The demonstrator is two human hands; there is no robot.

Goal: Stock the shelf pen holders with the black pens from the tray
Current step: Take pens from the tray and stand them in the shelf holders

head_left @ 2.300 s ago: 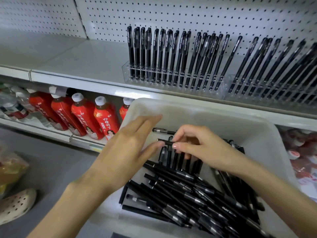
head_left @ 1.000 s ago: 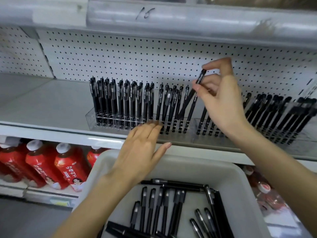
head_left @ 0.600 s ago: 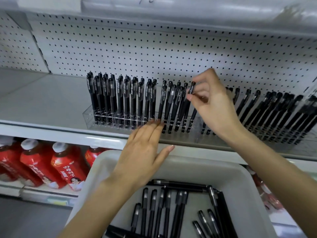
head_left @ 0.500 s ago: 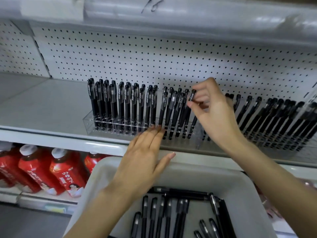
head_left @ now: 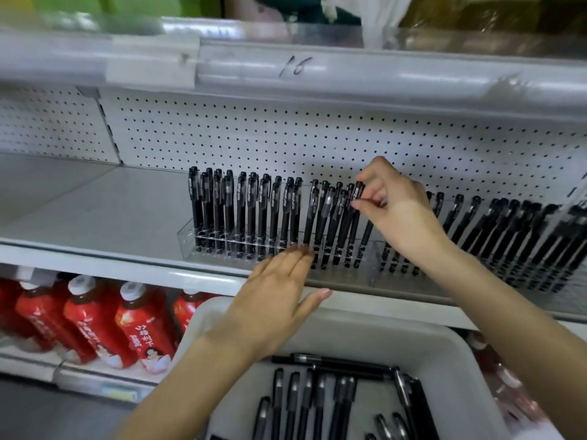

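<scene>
A clear pen holder [head_left: 190, 237] stands on the white shelf, filled with several upright black pens [head_left: 254, 211]. My right hand [head_left: 394, 211] pinches the cap end of one black pen [head_left: 358, 193] that stands in the holder's right end. My left hand [head_left: 279, 296] lies flat with straight fingers, its fingertips touching the holder's front edge. A second clear holder [head_left: 376, 265] to the right carries several more pens, partly hidden by my right arm. Below, a white tray [head_left: 444, 360] holds several loose black pens [head_left: 317, 395].
Red drink bottles [head_left: 139, 328] line the lower shelf at the left. A white pegboard [head_left: 254, 134] backs the pen shelf, whose left part [head_left: 95, 201] is bare. An upper shelf edge [head_left: 317, 68] marked 16 overhangs.
My right hand has carried a pen from the tray up to the holder and lowered it into a slot. My left hand has moved from the tray to the holder's front.
</scene>
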